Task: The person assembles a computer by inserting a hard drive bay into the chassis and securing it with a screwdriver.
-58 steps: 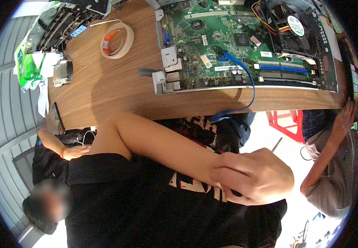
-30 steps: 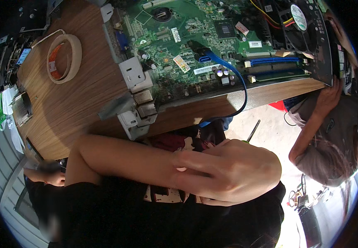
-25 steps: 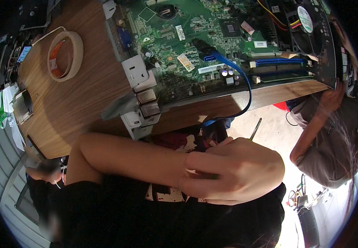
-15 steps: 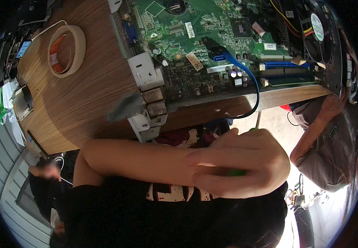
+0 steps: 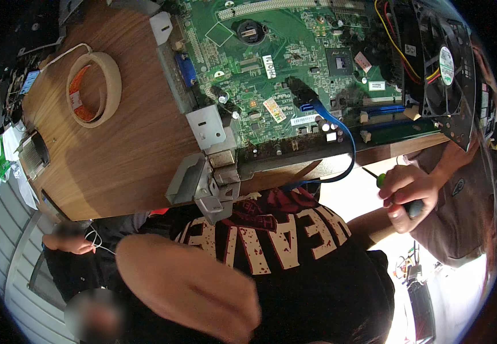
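Note:
My right hand (image 5: 409, 198) is closed around a screwdriver (image 5: 381, 180) with a green and dark handle, just off the table's near edge. Its thin shaft points up and left, toward the blue cable. My left arm is bent across my chest, and my left hand (image 5: 240, 309) is smeared near the lower edge with no fingers to make out. Beyond my hands lies a green motherboard (image 5: 294, 63) in an open computer case. A blue data cable (image 5: 349, 137) is plugged into the board and loops over the case edge. Metal brackets (image 5: 205, 123) line the case's left side.
A fan (image 5: 446, 66) stands at the case's right side. On the wooden table (image 5: 128, 166) lies a tape roll (image 5: 111, 92) with an orange inside. Another person's forearm (image 5: 460, 157) is close to my right hand. People (image 5: 68, 252) sit at the left.
My left hand has drawn away from the screwdriver, down and left toward my chest. My right hand now shows, holding the screwdriver farther right. The case and table appear slightly lower in view.

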### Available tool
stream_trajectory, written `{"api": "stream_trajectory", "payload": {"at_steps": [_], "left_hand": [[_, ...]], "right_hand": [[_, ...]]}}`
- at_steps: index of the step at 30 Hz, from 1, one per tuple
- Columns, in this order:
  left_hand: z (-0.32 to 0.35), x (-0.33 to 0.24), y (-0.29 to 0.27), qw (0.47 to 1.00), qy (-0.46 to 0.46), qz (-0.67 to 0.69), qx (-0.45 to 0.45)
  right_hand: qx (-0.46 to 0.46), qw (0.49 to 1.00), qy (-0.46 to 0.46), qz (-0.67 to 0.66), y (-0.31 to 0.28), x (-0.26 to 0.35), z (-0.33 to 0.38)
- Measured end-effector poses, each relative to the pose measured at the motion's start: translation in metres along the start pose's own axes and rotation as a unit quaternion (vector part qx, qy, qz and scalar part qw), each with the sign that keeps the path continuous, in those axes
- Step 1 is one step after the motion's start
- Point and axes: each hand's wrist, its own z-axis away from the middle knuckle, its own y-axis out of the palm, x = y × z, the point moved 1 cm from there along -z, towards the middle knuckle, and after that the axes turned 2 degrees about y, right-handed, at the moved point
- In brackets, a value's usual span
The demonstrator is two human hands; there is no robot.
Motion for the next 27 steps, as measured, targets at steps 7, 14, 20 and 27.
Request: {"api": "stream_trajectory", "payload": {"at_steps": [7, 14, 20, 27], "left_hand": [[0.014, -0.053, -0.057, 0.997, 0.051, 0.011, -0.056], [0.041, -0.042, -0.062, 0.866, 0.357, 0.071, -0.342], [0.046, -0.040, -0.065, 0.848, 0.346, 0.089, -0.391], [0.046, -0.037, -0.071, 0.831, 0.332, 0.125, -0.428]], "right_hand": [[0.039, 0.994, 0.086, 0.062, 0.009, -0.020, -0.005], [-0.214, 0.961, 0.087, 0.149, 0.032, -0.023, 0.013], [-0.275, 0.934, -0.039, 0.222, 0.046, -0.038, 0.016], [-0.422, 0.864, -0.044, 0.271, 0.064, -0.042, 0.007]]}}
